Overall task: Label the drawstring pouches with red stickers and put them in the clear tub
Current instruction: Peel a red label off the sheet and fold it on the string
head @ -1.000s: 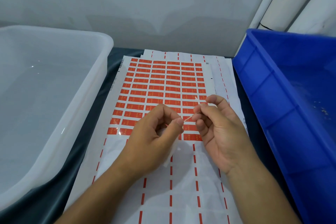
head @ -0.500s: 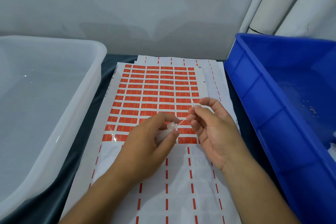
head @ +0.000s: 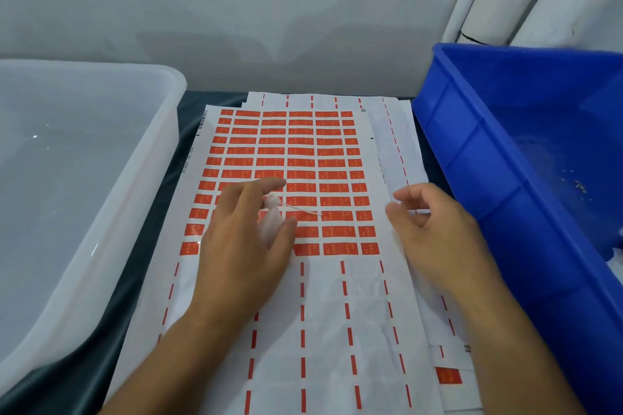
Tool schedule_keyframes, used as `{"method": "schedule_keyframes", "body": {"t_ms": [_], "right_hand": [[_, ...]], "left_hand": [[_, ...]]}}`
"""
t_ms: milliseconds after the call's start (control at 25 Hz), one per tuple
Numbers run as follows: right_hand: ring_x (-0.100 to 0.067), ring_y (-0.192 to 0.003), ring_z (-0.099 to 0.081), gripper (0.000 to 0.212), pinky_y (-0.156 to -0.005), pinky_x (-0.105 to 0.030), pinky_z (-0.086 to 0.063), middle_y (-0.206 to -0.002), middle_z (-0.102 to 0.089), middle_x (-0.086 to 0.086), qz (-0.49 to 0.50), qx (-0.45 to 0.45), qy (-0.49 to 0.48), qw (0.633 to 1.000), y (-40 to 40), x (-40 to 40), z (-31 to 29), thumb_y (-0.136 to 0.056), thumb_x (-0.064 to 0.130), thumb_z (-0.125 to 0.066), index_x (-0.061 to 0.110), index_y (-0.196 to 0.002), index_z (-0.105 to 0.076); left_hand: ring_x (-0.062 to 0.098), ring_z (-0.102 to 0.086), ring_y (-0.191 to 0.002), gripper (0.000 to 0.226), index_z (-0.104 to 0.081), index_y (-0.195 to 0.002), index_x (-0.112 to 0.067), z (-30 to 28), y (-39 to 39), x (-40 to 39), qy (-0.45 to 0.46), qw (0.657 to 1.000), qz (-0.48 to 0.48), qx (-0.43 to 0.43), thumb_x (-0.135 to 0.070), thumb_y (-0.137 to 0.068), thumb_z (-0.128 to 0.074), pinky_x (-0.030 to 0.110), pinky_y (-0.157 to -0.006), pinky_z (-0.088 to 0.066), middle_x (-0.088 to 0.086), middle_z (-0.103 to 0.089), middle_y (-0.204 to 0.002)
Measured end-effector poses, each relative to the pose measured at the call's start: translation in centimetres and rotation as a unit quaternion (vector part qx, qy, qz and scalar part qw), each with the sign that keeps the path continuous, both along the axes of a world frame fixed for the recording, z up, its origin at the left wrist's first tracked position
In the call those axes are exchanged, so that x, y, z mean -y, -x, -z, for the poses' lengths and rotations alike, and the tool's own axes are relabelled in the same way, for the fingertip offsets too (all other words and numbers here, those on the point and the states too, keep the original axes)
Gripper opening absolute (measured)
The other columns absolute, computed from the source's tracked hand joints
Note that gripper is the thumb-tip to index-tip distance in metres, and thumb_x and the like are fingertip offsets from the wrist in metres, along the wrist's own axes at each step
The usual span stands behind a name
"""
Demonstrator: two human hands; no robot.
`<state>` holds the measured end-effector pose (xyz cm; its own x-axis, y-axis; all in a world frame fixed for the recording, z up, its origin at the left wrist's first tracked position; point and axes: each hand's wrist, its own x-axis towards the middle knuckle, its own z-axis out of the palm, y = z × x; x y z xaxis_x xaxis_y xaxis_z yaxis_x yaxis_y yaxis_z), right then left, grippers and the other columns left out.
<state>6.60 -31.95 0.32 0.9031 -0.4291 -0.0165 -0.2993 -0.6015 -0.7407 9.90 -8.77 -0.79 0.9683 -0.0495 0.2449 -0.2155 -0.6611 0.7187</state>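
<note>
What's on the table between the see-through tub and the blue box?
In the head view, sheets of red stickers lie between the clear tub and the blue bin, on a dark tabletop.

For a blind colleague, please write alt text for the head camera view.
A left hand holds a small white pouch over a sheet of red stickers; the right hand hovers open beside it. A clear tub stands left, a blue bin right.
</note>
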Motion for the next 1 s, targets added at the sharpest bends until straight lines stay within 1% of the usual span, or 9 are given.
{"method": "schedule_keyframes", "body": {"t_ms": [80, 200, 320, 400, 480, 600, 800, 880, 1000], "right_hand": [[-0.005, -0.093, -0.067, 0.027, -0.074, -0.026, -0.057, -0.116, -0.065, 0.018, 0.012, 0.018, -0.063, 0.998, -0.1, 0.1, -0.2, -0.094, 0.044, -0.066, 0.039, -0.118, -0.056], [-0.012, -0.088, -0.077, 0.024, -0.074, -0.035, -0.062, -0.103, -0.077, 0.012, -0.010, -0.012, -0.269, 0.963, 0.2, 0.5, -1.1, -0.094, 0.041, -0.067, 0.033, -0.116, -0.067], [-0.021, -0.091, -0.077, 0.012, -0.077, -0.039, -0.061, -0.103, -0.079, 0.006, -0.120, -0.093, -0.350, 0.924, 0.7, 0.3, -1.6, -0.096, 0.041, -0.064, 0.040, -0.104, -0.073], [-0.022, -0.091, -0.077, 0.013, -0.074, -0.037, -0.062, -0.105, -0.078, 0.007, -0.143, -0.076, -0.366, 0.916, 0.9, 0.0, -1.6, -0.096, 0.039, -0.064, 0.047, -0.103, -0.071], [-0.022, -0.090, -0.078, 0.016, -0.072, -0.037, -0.064, -0.106, -0.078, 0.009, -0.133, -0.044, -0.382, 0.914, 0.9, -0.2, -1.5, -0.096, 0.037, -0.065, 0.044, -0.109, -0.070], [-0.023, -0.089, -0.078, 0.022, -0.075, -0.042, -0.064, -0.106, -0.077, 0.008, -0.111, -0.014, -0.384, 0.917, 0.9, -0.5, -1.4, -0.093, 0.033, -0.068, 0.036, -0.115, -0.066], [-0.027, -0.086, -0.078, 0.019, -0.066, -0.034, -0.062, -0.101, -0.079, 0.000, -0.077, -0.014, -0.443, 0.893, 0.6, -0.7, -1.3, -0.094, 0.034, -0.066, 0.027, -0.112, -0.068], [-0.028, -0.084, -0.078, 0.017, -0.066, -0.038, -0.063, -0.099, -0.079, -0.001, -0.057, -0.008, -0.439, 0.897, 0.6, -0.9, -1.2, -0.094, 0.034, -0.067, 0.027, -0.110, -0.069], [-0.027, -0.083, -0.078, 0.016, -0.075, -0.048, -0.064, -0.098, -0.079, 0.002, -0.036, 0.002, -0.405, 0.914, 0.5, -1.4, -0.7, -0.092, 0.037, -0.070, 0.028, -0.106, -0.070]], "left_hand": [[0.003, -0.044, -0.118, 0.058, -0.052, -0.132, -0.042, -0.1, 0.0, 0.1, -0.032, 0.999, 0.001, 0.023, -0.042, -0.081, -0.079, 0.032, -0.099, -0.039, -0.013, -0.050, -0.143], [0.010, -0.048, -0.121, 0.056, -0.058, -0.129, -0.036, -0.2, 0.3, 0.2, -0.066, 0.996, 0.020, 0.058, -0.038, -0.079, -0.082, 0.037, -0.101, -0.040, -0.007, -0.055, -0.141], [0.005, -0.052, -0.108, 0.046, -0.059, -0.126, -0.039, -0.6, 1.2, 0.9, -0.084, 0.991, 0.074, 0.074, -0.058, -0.084, -0.060, 0.033, -0.094, -0.046, -0.014, -0.060, -0.132], [-0.002, -0.053, -0.101, 0.051, -0.061, -0.129, -0.043, -0.8, 1.8, 1.7, -0.089, 0.987, 0.120, 0.052, -0.068, -0.087, -0.045, 0.028, -0.090, -0.049, -0.025, -0.058, -0.126], [-0.006, -0.052, -0.104, 0.056, -0.062, -0.132, -0.044, -0.8, 2.2, 2.4, -0.092, 0.984, 0.148, 0.046, -0.072, -0.089, -0.040, 0.026, -0.092, -0.048, -0.028, -0.060, -0.127], [-0.003, -0.057, -0.108, 0.057, -0.059, -0.135, -0.047, -1.0, 2.1, 3.3, -0.084, 0.983, 0.160, 0.029, -0.073, -0.087, -0.041, 0.027, -0.093, -0.053, -0.027, -0.060, -0.132], [-0.001, -0.062, -0.096, 0.056, -0.064, -0.132, -0.044, -1.9, 1.8, 4.0, -0.079, 0.985, 0.151, 0.020, -0.071, -0.087, -0.044, 0.028, -0.085, -0.060, -0.025, -0.064, -0.126], [0.000, -0.062, -0.091, 0.056, -0.067, -0.128, -0.041, -2.3, 1.6, 4.3, -0.094, 0.984, 0.150, 0.011, -0.070, -0.086, -0.045, 0.024, -0.084, -0.058, -0.024, -0.067, -0.122], [0.005, -0.065, -0.089, 0.044, -0.072, -0.121, -0.036, -2.7, 1.5, 4.7, -0.160, 0.976, 0.147, 0.019, -0.061, -0.091, -0.053, 0.020, -0.084, -0.049, -0.019, -0.071, -0.115]]}}
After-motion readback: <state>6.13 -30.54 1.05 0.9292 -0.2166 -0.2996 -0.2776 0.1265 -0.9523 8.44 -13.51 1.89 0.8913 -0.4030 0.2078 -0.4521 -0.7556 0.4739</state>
